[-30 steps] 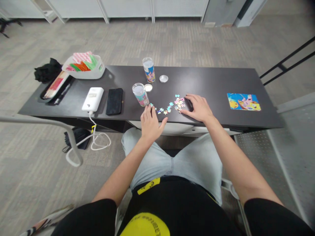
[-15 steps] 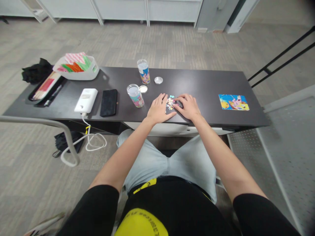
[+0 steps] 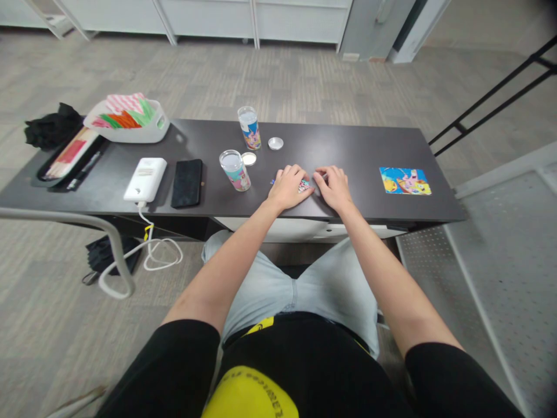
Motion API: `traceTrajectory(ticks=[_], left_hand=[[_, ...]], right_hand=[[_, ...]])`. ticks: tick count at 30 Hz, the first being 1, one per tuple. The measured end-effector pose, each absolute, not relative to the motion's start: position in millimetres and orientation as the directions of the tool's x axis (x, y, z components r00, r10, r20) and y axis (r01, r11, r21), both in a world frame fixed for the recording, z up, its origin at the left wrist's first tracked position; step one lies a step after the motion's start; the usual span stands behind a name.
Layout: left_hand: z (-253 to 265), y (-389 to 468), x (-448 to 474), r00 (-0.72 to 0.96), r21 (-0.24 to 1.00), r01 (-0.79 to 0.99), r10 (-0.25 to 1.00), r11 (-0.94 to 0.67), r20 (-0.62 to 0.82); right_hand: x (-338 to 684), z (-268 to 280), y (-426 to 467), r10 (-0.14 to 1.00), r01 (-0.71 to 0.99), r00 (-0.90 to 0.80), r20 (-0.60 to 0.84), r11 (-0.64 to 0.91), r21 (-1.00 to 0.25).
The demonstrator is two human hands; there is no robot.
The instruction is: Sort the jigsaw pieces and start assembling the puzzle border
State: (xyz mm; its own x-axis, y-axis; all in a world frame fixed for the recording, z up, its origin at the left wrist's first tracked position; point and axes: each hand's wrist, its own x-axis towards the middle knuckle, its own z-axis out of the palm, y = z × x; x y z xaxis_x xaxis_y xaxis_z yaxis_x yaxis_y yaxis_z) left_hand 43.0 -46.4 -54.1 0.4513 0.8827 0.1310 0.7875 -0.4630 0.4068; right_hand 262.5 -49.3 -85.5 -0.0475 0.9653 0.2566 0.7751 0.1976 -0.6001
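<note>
My left hand (image 3: 289, 187) lies over a small pile of colourful jigsaw puzzle pieces (image 3: 303, 186), fingers bent loosely and thumb out to the side. Most of the pile is hidden under its palm and fingers; a few pieces show between thumb and forefinger, and a bluish bit shows past its left edge. Just right of the pile, my right hand (image 3: 335, 188) rests on the dark table (image 3: 343, 139), fingers somewhat curved but apart, nothing visible in them. Nearest to the left hand stands a clear tub with a pink and teal label (image 3: 237, 173).
Behind that tub are a second, blue-labelled tub (image 3: 249, 129) and two round lids (image 3: 275, 143). A cartoon picture card (image 3: 405, 181) lies at the right. Leftward are a black phone (image 3: 187, 183), a white power bank (image 3: 145, 180) with cable, and a white basket (image 3: 130, 132).
My left hand has slid over the puzzle pieces, covering most of the pile. My right hand has drawn off them slightly to the right. The view has shifted a little.
</note>
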Motion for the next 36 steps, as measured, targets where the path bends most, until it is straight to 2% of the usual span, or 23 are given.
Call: traceTrajectory(ticks=[7,13,16,24,31,36], left_hand=[[-48,-53,35,0.446,0.402,0.785,0.881,-0.471,0.159],[-59,-75,-9,0.264,0.355,0.879,0.945,-0.319,0.194],[-66,-86,-23,0.212,0.354,0.893,0.953,-0.279,0.216],[-66,-87,-22,0.234,0.417,0.861,0.954,-0.292,0.185],[-66,-82,-25,0.258,0.451,0.837,0.950,-0.311,0.175],[-68,-91,-35,0.271,0.509,0.787,0.936,-0.350,0.225]], right_hand=[[264,-78,-52,0.975,0.789,-0.080,0.209,0.190,-0.585],[267,-72,-57,0.941,0.748,-0.277,0.194,0.338,-0.571],[267,-72,-57,0.930,0.741,-0.315,0.190,0.366,-0.563],[264,-70,-55,0.933,0.744,-0.323,0.161,0.355,-0.566],[262,-72,-61,0.925,0.741,-0.323,0.201,0.379,-0.554],[261,-70,-62,0.928,0.757,-0.327,0.180,0.371,-0.538]])
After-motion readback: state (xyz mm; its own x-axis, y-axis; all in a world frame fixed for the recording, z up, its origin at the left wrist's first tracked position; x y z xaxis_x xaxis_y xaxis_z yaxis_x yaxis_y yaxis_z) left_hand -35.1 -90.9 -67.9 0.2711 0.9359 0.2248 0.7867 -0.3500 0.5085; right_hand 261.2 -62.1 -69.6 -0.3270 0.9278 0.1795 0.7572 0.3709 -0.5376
